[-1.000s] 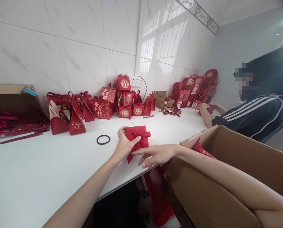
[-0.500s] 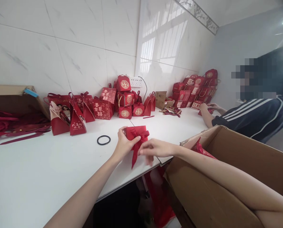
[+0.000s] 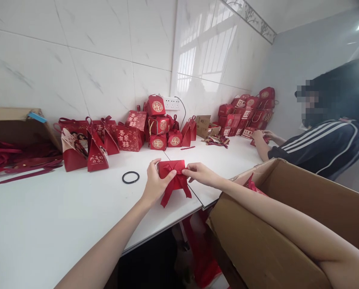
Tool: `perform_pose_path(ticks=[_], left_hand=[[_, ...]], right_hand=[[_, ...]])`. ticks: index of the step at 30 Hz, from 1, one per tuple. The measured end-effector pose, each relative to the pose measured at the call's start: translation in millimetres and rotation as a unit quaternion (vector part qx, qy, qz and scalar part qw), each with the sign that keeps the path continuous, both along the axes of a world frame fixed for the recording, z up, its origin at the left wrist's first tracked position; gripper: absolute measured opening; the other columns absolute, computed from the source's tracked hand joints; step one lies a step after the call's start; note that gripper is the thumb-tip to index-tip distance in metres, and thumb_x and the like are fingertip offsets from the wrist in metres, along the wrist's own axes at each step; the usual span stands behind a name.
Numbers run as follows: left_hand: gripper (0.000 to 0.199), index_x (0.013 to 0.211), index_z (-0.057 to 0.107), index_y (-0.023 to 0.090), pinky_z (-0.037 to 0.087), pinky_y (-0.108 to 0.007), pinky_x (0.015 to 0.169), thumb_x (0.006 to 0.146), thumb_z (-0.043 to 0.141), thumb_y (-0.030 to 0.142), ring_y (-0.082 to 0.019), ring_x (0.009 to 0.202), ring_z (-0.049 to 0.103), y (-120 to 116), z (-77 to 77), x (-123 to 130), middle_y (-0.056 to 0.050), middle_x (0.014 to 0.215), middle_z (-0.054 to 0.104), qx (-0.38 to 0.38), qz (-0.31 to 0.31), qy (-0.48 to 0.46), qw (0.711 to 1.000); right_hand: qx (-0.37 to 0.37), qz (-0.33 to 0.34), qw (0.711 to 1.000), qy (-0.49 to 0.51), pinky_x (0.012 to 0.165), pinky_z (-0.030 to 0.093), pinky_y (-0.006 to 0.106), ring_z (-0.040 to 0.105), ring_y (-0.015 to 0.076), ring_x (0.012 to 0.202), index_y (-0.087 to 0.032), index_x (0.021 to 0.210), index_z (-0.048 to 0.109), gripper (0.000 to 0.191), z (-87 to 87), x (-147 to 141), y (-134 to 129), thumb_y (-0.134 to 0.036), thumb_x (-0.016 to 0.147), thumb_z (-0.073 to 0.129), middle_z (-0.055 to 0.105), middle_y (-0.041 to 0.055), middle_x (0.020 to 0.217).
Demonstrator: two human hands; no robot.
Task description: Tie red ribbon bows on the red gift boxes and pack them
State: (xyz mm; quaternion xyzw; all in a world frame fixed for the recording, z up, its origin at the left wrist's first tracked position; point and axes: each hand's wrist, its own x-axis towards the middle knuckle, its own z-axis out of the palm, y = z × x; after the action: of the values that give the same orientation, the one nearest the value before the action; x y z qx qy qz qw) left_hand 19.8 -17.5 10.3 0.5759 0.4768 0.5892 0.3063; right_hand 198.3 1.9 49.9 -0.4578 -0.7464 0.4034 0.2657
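Observation:
A small red gift box (image 3: 177,163) is held up near the table's front edge, its front crossed by a red ribbon bow (image 3: 166,170) with two tails hanging down. My left hand (image 3: 157,180) grips the box from the left, thumb pressed on the bow near its knot. At the right side, my right hand (image 3: 201,173) pinches a loop of the ribbon between thumb and fingers. To the left on the tabletop lies a black ring (image 3: 130,177).
Red gift boxes (image 3: 158,125) and pointed bags (image 3: 98,154) line the wall. An open cardboard box (image 3: 245,224) stands at the right below my forearm. Left, another carton (image 3: 13,114) holds ribbons. A co-worker in a striped sleeve (image 3: 311,138) handles a red item on the right.
My right hand has moved up from the hanging tail to the bow's right loop. The two ribbon tails now hang apart. My left hand keeps its grip on the box.

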Motion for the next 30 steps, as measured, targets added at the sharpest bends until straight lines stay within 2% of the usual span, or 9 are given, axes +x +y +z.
perform_pose_path(ticks=[4,10,13,16,20,25,30], left_hand=[[0.043,0.111,0.040,0.024,0.038,-0.038,0.096,0.074,0.059,0.037,-0.021,0.119,0.039,-4.0,3.1,0.2,-0.007,0.125,0.040,0.064,0.026,0.027,0.997],[0.019,0.092,0.049,0.023,0.045,-0.033,0.088,0.079,0.053,0.036,-0.020,0.116,0.041,-3.1,7.0,-3.9,-0.006,0.117,0.044,0.099,0.055,0.038,0.993],[0.015,0.088,0.052,0.022,0.046,-0.033,0.087,0.080,0.052,0.035,-0.020,0.116,0.042,-2.0,7.4,-6.4,-0.006,0.116,0.045,0.122,0.055,0.048,0.990],[0.017,0.093,0.055,0.023,0.043,-0.036,0.091,0.083,0.047,0.034,-0.020,0.116,0.042,-1.4,7.2,-7.8,-0.007,0.116,0.045,0.139,0.039,0.079,0.986],[0.016,0.086,0.058,0.022,0.039,-0.038,0.096,0.083,0.047,0.033,-0.020,0.116,0.043,-0.7,6.4,-7.7,-0.007,0.114,0.046,0.134,0.020,0.104,0.985],[0.016,0.076,0.052,0.020,0.043,-0.036,0.091,0.080,0.051,0.035,-0.020,0.113,0.045,-1.9,7.8,-7.1,-0.006,0.115,0.047,0.100,0.016,0.063,0.993],[0.018,0.076,0.051,0.020,0.045,-0.034,0.087,0.079,0.052,0.038,-0.021,0.113,0.045,-2.5,7.3,-5.3,-0.006,0.112,0.047,0.051,0.058,0.021,0.997]], right_hand=[[0.011,0.011,1.000,0.004,0.064,0.048,0.028,0.052,0.0098,0.061,-0.016,0.062,0.044,0.032,-1.7,1.0,0.7,-0.043,0.078,0.052,0.048,-0.0027,0.061],[0.034,0.013,0.999,-0.006,0.065,0.049,0.029,0.053,0.0105,0.062,-0.017,0.062,0.043,0.033,-6.0,3.6,3.7,-0.044,0.078,0.052,0.047,-0.0034,0.060],[0.033,0.013,0.999,0.000,0.065,0.050,0.029,0.054,0.0107,0.062,-0.017,0.062,0.043,0.032,-6.7,3.6,3.7,-0.043,0.078,0.053,0.047,-0.0034,0.061],[0.027,0.015,0.999,0.011,0.064,0.050,0.028,0.055,0.0107,0.062,-0.017,0.061,0.044,0.032,-7.1,3.1,3.7,-0.043,0.077,0.054,0.048,-0.0036,0.060],[0.024,0.006,1.000,0.016,0.065,0.052,0.029,0.057,0.0117,0.063,-0.017,0.060,0.046,0.034,-7.4,3.0,4.1,-0.045,0.075,0.057,0.049,-0.0032,0.060],[0.004,-0.002,0.999,0.037,0.068,0.053,0.030,0.059,0.0124,0.066,-0.016,0.061,0.048,0.033,-7.8,3.1,4.8,-0.044,0.074,0.060,0.052,-0.0019,0.062],[-0.019,-0.021,0.998,0.063,0.073,0.054,0.032,0.057,0.0103,0.065,-0.016,0.060,0.047,0.032,-7.3,2.3,4.3,-0.041,0.073,0.062,0.050,-0.0030,0.061]])
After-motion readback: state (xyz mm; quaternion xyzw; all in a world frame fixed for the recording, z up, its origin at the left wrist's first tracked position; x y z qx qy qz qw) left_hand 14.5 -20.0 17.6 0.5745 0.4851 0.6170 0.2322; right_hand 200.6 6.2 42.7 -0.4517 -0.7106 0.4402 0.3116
